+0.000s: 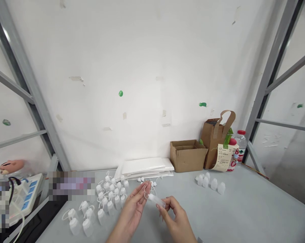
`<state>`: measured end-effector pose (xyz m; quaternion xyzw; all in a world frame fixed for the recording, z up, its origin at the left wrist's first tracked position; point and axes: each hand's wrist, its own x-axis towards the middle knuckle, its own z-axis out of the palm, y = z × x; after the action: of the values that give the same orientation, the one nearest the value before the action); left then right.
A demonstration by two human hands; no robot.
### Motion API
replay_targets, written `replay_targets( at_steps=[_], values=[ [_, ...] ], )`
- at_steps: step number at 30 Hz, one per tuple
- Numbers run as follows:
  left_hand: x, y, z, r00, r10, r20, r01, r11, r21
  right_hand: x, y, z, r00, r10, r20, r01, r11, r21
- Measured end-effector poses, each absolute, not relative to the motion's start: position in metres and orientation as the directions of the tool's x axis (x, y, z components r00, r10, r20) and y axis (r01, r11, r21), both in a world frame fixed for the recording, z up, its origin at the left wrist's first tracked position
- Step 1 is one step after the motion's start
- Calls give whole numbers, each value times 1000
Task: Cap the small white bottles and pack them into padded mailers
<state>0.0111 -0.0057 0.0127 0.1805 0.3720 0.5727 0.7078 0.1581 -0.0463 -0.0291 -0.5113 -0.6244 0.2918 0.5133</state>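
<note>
A small translucent white bottle (157,201) lies tilted between my two hands, its capped end toward the left. My right hand (176,216) is closed on the bottle's body, thumb and fingers pinching its lower end. At the cap end, my left hand (134,207) has its fingertips pinched together around the thin white loop (146,195). Just behind my fingertips lie several small white caps with loops (154,184), partly hidden. To the left, several similar white bottles with looped caps (110,195) stand in a cluster.
Several bottles without loops (213,184) stand at the right. Along the wall are flat white packages (144,167), an open cardboard box (189,158), a brown paper bag (209,141) and a red-capped bottle (240,143). A power strip (28,199) sits far left.
</note>
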Motion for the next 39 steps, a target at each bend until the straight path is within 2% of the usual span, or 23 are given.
replay_targets(
  at_steps=[7,17,31,39],
  values=[
    [14,-5,9,32,951,-306,-678,246,693,149,-48,-36,193,859,475,367,386,-847],
    [21,-8,0,-16,959,-282,-681,196,705,155,-41,-50,-3,792,611,532,518,-670],
    [17,-8,0,41,945,-323,-618,278,736,156,-41,-51,-47,808,588,546,514,-662],
    [21,-10,8,116,939,-322,-709,306,635,156,-42,-51,-17,791,611,526,527,-668]
  ],
)
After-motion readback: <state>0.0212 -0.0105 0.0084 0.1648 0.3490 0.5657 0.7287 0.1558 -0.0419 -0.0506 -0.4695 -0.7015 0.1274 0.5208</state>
